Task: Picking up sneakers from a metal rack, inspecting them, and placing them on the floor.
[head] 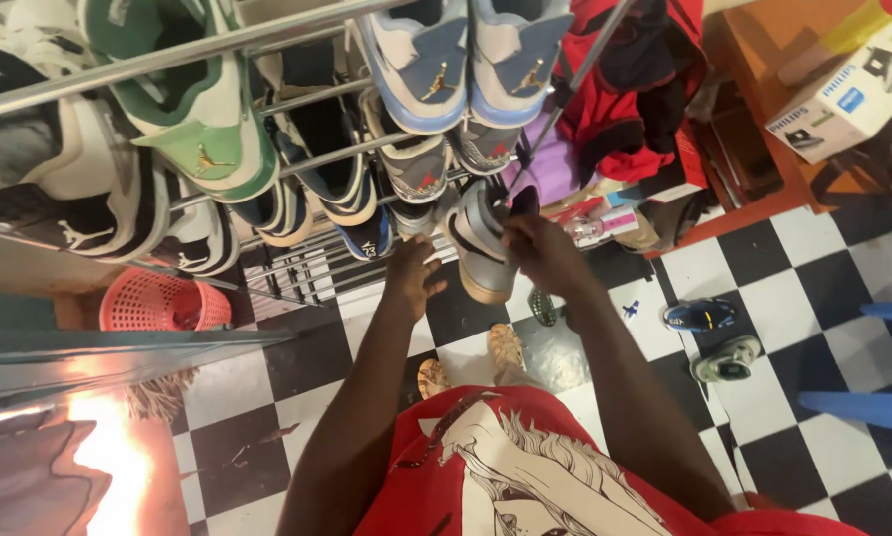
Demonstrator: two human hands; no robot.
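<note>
My right hand (545, 253) grips a grey and white high-top sneaker (478, 243) with a tan sole, holding it by the collar just in front of the metal shoe rack (297, 159). My left hand (411, 278) hovers beside the sneaker's toe, fingers apart, touching or nearly touching it. The rack's tiers hold several sneakers: a green and white pair (203, 109), a light blue pair (466, 60), grey ones (416, 164) and black and white ones (79, 218). I wear a red printed shirt (525, 467) and sandals (506, 347).
A pink plastic basket (163, 303) sits on the black-and-white checkered floor (813, 258) left of the rack. Red clothing (630, 89) hangs at right. A small blue shoe (702, 316) and a grey one (726, 359) lie on the floor. A white box (848, 94) rests on orange furniture.
</note>
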